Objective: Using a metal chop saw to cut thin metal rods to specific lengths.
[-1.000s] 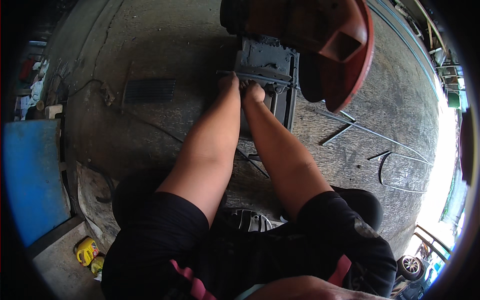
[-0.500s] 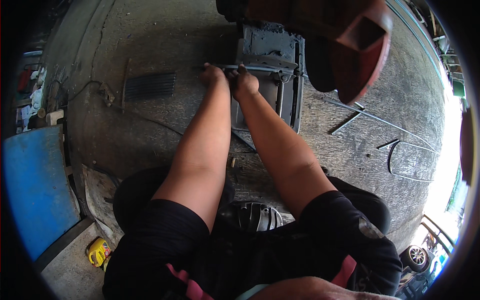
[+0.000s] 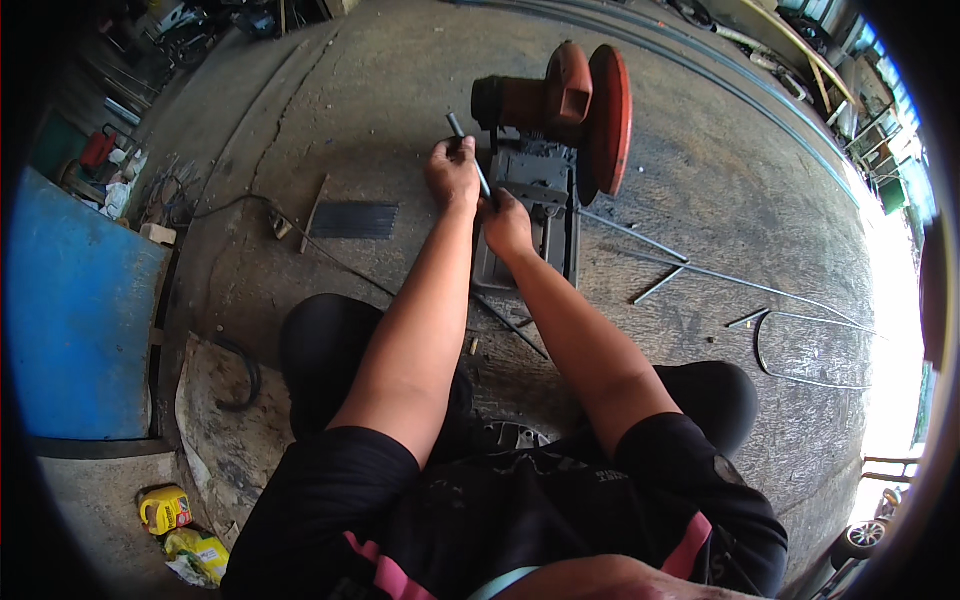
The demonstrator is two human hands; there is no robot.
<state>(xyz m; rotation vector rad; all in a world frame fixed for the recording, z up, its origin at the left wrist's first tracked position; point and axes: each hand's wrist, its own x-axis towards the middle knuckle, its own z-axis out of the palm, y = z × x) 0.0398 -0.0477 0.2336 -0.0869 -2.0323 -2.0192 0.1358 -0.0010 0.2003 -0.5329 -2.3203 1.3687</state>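
Note:
A short grey metal rod (image 3: pixel 483 180) is held tilted in front of me, its far end rising past my left fingers. My left hand (image 3: pixel 455 175) is closed around its upper part. My right hand (image 3: pixel 508 222) is closed at its lower end, close over the near part of the saw's base. Just beyond and to the right stands a chop saw with a red motor and arm (image 3: pixel 530 103), a round red guard (image 3: pixel 610 120) and a dark metal base (image 3: pixel 530 170). The rod looks apart from the saw's vise, though my right hand hides part of the base.
Several dark cut bars (image 3: pixel 353 221) lie side by side on the floor at left, near a cable (image 3: pixel 335 252). Long thin metal rods (image 3: pixel 740 277) and a bent rod (image 3: pixel 765 350) lie at right. A blue panel (image 3: pixel 80 310) and a yellow jug (image 3: pixel 165 509) are at far left.
The rod has swung from lying crosswise over the saw's base to pointing away from me, lifted in both hands. My view has shifted, showing the whole saw head.

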